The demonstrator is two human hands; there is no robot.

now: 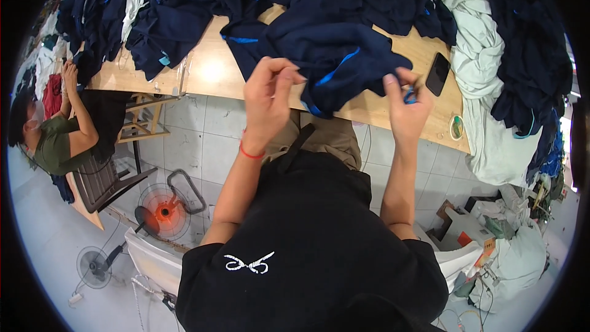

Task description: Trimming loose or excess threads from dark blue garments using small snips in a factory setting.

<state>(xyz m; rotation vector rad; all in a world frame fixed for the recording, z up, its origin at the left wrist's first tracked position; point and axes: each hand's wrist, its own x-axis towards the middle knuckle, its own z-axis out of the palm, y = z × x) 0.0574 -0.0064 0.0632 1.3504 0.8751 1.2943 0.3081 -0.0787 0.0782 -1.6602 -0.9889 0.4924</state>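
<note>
Two bare hands are raised over the near edge of a wooden table (209,67), one on each side of a dark navy garment (350,37). The left hand (268,98) has its fingers curled in, with thumb and forefinger brought close together in a narrow pinch; whether something thin is caught between them, I cannot tell. A red string bracelet (251,152) circles that wrist. The right hand (409,110) is partly closed and holds a small blue object (410,94) among its fingers; too little of it shows to say what kind it is. Its thumb is close to the right end of the garment.

The garment is spread in loose folds between and beyond the hands, with bright blue strips (338,67) along it, and its lower corner hangs over the table's edge. More navy clothes (166,31) are heaped behind it and to the left. Right of the right hand, a black phone (437,74) lies on the wood. A small oval dish (456,128) is near the table's corner, and a long bundle of pale cloth (476,43) runs down over the right end.

At far left, a co-worker in a green shirt (55,146) has both hands lifted close together near red cloth (53,95). Below are a brown chair (101,178) and a fan with an orange centre (165,211).
</note>
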